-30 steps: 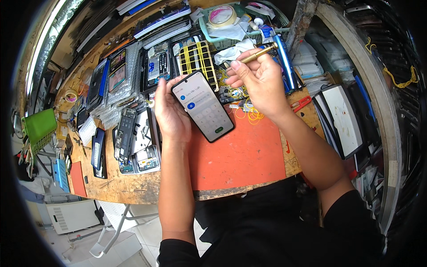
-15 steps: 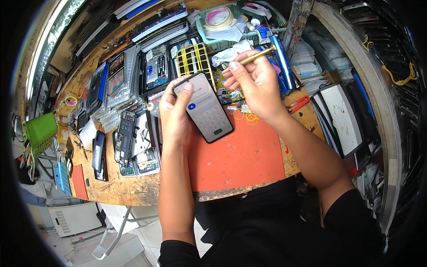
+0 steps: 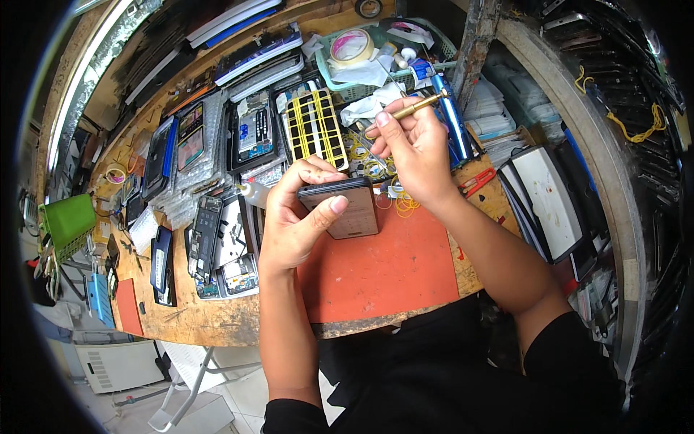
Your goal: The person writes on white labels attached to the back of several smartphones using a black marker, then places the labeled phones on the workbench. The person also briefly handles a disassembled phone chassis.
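A dark-edged smartphone [image 3: 356,212] is tilted steeply above the orange mat [image 3: 383,278], its edge turned up and its screen dim, seen at a slant. My left hand [image 3: 298,220] grips it by the upper left corner, thumb on the screen side and fingers behind the edge. To the right, my right hand [image 3: 419,152] is closed around a slim gold-coloured screwdriver [image 3: 423,105], held between thumb and fingers. Its shaft points up to the right, apart from the phone; its other end is partly hidden by my fingers.
Behind the mat lies a black panel wound with yellow bands [image 3: 316,130]. Opened phones and parts [image 3: 217,239] crowd the left of the wooden bench. A green basket [image 3: 347,90] with tape stands at the back. Red-handled pliers [image 3: 477,182] lie right of my forearm.
My left hand has tipped the phone, so its upper edge now faces up and its screen is foreshortened. The phone has shifted slightly lower. The right hand with the screwdriver has barely moved.
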Demonstrator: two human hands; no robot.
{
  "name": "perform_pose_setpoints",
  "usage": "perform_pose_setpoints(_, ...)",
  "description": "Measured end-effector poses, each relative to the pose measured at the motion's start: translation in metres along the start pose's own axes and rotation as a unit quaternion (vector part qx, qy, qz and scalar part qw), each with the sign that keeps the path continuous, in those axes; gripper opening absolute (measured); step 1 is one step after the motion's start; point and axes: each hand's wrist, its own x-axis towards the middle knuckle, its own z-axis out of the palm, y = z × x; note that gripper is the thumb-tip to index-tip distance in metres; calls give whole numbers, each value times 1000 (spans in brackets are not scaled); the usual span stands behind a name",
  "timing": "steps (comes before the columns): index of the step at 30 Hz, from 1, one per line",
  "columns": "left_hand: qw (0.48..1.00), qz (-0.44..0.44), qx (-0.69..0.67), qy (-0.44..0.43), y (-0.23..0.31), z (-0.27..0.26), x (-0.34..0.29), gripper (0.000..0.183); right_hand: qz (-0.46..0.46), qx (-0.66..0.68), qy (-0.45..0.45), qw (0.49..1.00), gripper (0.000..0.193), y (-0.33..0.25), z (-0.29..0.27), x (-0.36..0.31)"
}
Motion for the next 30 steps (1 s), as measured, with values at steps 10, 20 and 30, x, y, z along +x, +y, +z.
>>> perform_pose_setpoints(10,1000,-15,-6,25,-2,1,1,25,3,-3,-8,1000,20,-1,1,-1)
perform_pose_setpoints(20,999,-38,-15,31,-3,0,1,28,0,-2,-7,1000,19,0,1,0)
perform_pose_setpoints(30,935,-164,-313,37,-28,3,16,91,11,-12,1,1000,19,-4,-1,2)
